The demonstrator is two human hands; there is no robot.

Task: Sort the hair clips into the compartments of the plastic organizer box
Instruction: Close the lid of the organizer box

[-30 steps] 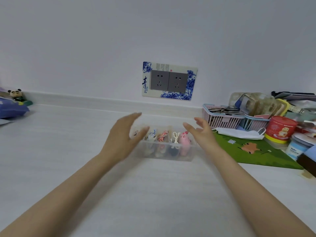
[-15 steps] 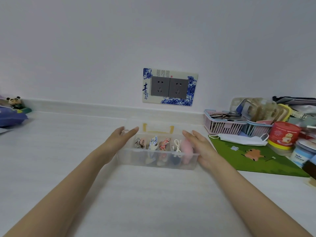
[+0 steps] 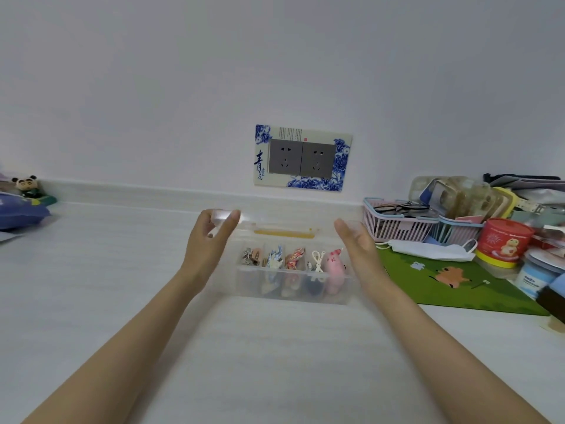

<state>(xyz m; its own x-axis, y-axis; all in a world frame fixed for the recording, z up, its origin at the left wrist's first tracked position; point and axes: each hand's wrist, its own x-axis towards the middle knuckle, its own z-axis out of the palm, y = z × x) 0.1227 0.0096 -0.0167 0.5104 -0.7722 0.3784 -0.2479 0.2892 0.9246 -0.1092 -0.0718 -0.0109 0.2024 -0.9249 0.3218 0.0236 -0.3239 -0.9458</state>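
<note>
1. The organizer box [image 3: 293, 290] sits on the counter [image 3: 122, 270], its right edge just beside a green mat [image 3: 464, 289], with hair clips [image 3: 295, 258] inside its compartments.
2. The left hand [image 3: 209, 243] pinches the left corner of the clear lid [image 3: 284, 233].
3. The right hand [image 3: 359, 250] has near-straight fingers touching the lid's right corner.
4. The counter runs wide to the left and front.

A clear rectangular plastic organizer box [image 3: 293, 290] sits just left of the green mat [image 3: 477, 290], its transparent lid [image 3: 284, 232] raised. Its compartments hold, going toward the mat, a brown hair clip [image 3: 252, 257], blue-white clip [image 3: 275, 258], red patterned clip [image 3: 295, 257], white clip [image 3: 318, 261] and pink plush clip [image 3: 334, 263].
</note>
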